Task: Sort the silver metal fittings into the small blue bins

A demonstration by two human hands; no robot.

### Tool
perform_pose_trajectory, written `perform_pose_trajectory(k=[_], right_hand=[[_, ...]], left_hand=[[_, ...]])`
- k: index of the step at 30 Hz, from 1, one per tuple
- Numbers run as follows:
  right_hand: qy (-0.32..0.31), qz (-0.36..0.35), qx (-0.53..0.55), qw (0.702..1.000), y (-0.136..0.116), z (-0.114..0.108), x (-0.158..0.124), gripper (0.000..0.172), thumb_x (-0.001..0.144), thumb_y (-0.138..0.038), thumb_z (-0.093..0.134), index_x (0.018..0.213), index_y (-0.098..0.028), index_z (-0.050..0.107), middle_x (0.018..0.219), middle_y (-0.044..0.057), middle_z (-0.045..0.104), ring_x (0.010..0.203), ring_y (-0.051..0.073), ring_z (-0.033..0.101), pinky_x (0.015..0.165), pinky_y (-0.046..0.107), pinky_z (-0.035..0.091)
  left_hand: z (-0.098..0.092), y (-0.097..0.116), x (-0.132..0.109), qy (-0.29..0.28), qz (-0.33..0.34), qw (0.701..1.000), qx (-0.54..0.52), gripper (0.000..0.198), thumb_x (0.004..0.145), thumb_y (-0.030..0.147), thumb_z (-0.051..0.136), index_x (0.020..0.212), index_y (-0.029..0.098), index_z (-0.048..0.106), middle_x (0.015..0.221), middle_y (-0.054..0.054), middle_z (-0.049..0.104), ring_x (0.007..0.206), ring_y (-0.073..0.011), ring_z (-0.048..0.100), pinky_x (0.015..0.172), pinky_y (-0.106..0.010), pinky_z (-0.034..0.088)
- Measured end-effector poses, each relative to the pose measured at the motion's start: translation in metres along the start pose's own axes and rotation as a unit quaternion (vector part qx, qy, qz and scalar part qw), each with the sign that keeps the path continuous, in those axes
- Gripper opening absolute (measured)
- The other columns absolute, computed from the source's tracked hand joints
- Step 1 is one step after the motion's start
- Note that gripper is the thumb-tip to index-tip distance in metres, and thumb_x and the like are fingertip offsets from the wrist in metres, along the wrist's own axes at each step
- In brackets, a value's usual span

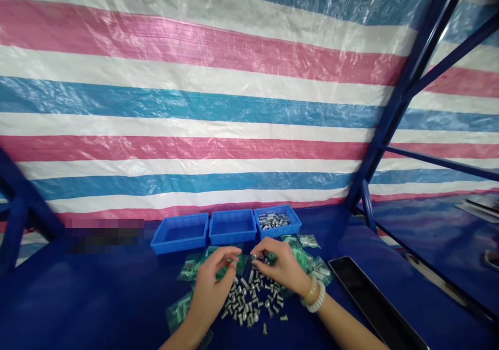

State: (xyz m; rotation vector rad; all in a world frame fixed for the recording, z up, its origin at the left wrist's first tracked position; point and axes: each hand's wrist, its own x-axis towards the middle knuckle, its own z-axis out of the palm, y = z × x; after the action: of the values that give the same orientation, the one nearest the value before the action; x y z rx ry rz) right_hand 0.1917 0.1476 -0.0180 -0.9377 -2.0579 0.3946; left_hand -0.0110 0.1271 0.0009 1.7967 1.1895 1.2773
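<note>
My right hand (283, 265) pinches a small shiny metal fastener (254, 256) between thumb and fingertips. Its exact kind is too small to make out. Facing it, my left hand (213, 280) has curved fingers, with the thumb apart from the index finger and nothing visible between them. Beneath both hands lies a loose pile of short metal screws (249, 300), many with rounded heads. Clear green-tinted plastic bags (189, 268) holding metal parts lie around the pile, some partly hidden by my hands.
Three blue bins stand in a row behind: a left bin (156, 246), a middle bin (233, 239) and a right bin (276, 231) with metal pieces in it. A long black tray (370, 298) lies at right. Blue metal posts (384, 126) frame a striped tarp (195, 147).
</note>
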Motion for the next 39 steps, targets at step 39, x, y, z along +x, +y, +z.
perform_pose_trajectory(k=[39], right_hand=[[0.204,0.123,-0.028,0.971,0.048,-0.04,0.015,0.039,0.091,-0.024,0.054,0.129,-0.013,0.058,0.098,0.013,0.065,0.092,0.029,0.059,0.091,0.054,0.046]], left_hand=[[-0.016,0.0,0.012,-0.021,-0.031,0.998,0.046,0.027,0.08,0.021,0.054,0.098,0.023,0.073,0.103,-0.008,0.075,0.085,-0.024,0.071,0.075,-0.033,0.056]])
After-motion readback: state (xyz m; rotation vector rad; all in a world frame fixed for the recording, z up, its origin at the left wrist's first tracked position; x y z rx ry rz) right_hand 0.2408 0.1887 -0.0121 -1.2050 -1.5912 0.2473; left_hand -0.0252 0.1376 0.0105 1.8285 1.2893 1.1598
